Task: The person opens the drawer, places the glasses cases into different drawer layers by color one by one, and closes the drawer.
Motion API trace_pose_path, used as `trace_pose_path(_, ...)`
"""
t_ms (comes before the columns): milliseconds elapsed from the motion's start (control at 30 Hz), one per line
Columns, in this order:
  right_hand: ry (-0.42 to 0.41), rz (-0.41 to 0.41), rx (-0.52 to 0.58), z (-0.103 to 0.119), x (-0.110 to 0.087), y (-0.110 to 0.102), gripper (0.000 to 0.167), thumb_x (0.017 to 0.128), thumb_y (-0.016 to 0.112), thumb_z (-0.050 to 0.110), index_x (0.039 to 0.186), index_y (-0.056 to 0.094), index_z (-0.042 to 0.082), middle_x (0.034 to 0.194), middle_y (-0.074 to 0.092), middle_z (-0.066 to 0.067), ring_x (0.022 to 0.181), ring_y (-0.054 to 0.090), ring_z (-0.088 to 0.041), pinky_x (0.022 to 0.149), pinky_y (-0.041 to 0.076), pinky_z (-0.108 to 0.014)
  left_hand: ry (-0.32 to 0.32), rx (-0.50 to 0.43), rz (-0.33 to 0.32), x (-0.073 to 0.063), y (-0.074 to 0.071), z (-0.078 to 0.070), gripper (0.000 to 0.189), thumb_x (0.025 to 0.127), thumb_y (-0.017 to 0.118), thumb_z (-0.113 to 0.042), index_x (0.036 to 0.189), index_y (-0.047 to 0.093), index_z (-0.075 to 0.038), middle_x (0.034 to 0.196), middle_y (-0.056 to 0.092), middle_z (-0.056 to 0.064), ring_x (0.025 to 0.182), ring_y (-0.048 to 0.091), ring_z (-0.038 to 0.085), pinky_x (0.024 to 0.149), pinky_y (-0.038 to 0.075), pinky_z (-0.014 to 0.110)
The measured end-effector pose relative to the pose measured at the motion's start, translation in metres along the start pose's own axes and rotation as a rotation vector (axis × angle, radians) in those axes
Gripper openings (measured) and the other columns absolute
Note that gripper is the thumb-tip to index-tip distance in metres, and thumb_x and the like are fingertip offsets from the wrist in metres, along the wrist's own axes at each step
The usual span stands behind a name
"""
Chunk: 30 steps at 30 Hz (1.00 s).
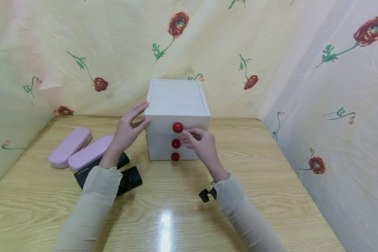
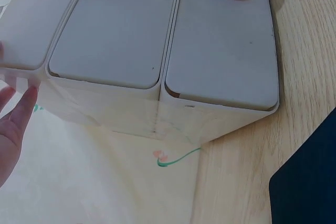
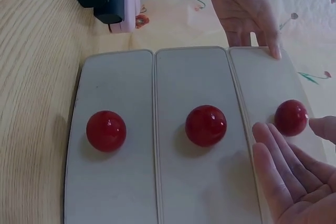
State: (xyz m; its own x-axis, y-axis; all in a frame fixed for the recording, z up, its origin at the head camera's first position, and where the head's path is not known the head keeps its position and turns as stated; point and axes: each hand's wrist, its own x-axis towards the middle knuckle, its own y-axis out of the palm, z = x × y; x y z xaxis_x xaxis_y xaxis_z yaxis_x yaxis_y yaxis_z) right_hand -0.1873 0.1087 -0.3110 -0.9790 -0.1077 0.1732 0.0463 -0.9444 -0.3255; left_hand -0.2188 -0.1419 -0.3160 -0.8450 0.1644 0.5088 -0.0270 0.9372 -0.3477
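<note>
A small white three-drawer chest [image 1: 177, 98] stands toward the back of the table, with one round red knob on each drawer front. All three fronts sit flush. My left hand [image 1: 129, 126] rests at the chest's upper left front corner, thumb at the front edge and straight fingers along the side. At the top drawer's knob [image 3: 291, 117], my right hand [image 1: 203, 144] has its thumb on one side and its fingertips on the other. The middle knob [image 3: 206, 126] and bottom knob [image 3: 106, 131] are untouched.
Two pink cases [image 1: 70, 147] lie left of the chest on the wooden table [image 1: 264, 168]. Nearer me are black cases [image 1: 130, 180], partly hidden under my left forearm. Flowered cloth [image 1: 123, 52] hangs behind and along the sides.
</note>
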Motion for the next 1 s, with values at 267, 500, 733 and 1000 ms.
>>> trace_pose_path(267, -0.242, -0.188, 0.021, -0.003, -0.004, -0.010, 0.021, 0.094, 0.063, 0.015, 0.107, 0.070, 0.000, 0.102, 0.074, -0.017, 0.092, 0.072, -0.022, 0.076, 0.059, -0.021, 0.021, 0.005, -0.042, -0.003, -0.002, 0.002, 0.048, 0.093, 0.063, -0.008, 0.140, 0.052, -0.009, 0.150, 0.045, 0.006, 0.132, 0.049, 0.027, 0.095, 0.053, 0.028)
trace_pose_path(500, -0.502, -0.325, -0.001, 0.001, -0.002, -0.024, 0.027, 0.092, 0.063, 0.006, 0.119, 0.065, 0.000, 0.117, 0.070, -0.013, 0.108, 0.066, -0.021, 0.088, 0.056, -0.021, 0.032, 0.013, -0.070, -0.005, -0.004, -0.001, 0.043, 0.093, 0.064, -0.007, 0.135, 0.057, -0.007, 0.145, 0.051, 0.008, 0.125, 0.055, 0.028, 0.087, 0.052, 0.012)
trace_pose_path(733, -0.614, -0.300, -0.104, -0.001, 0.011, -0.037, 0.041, 0.089, 0.068, 0.005, 0.129, 0.060, 0.001, 0.131, 0.063, -0.014, 0.126, 0.056, -0.021, 0.108, 0.045, -0.033, 0.018, 0.044, -0.092, -0.008, -0.007, -0.004, 0.038, 0.093, 0.064, -0.010, 0.131, 0.061, -0.008, 0.135, 0.058, 0.009, 0.116, 0.060, 0.016, 0.081, 0.051, 0.007)
trace_pose_path(1000, -0.577, -0.202, -0.238, -0.012, 0.026, -0.045, 0.059, 0.090, 0.069, 0.012, 0.144, 0.045, 0.008, 0.147, 0.049, -0.010, 0.140, 0.042, -0.022, 0.116, 0.036, -0.037, 0.018, 0.050, -0.096, -0.013, -0.008, -0.010, 0.035, 0.095, 0.061, -0.012, 0.130, 0.062, -0.009, 0.128, 0.062, 0.010, 0.112, 0.061, 0.017, 0.078, 0.052, 0.009)
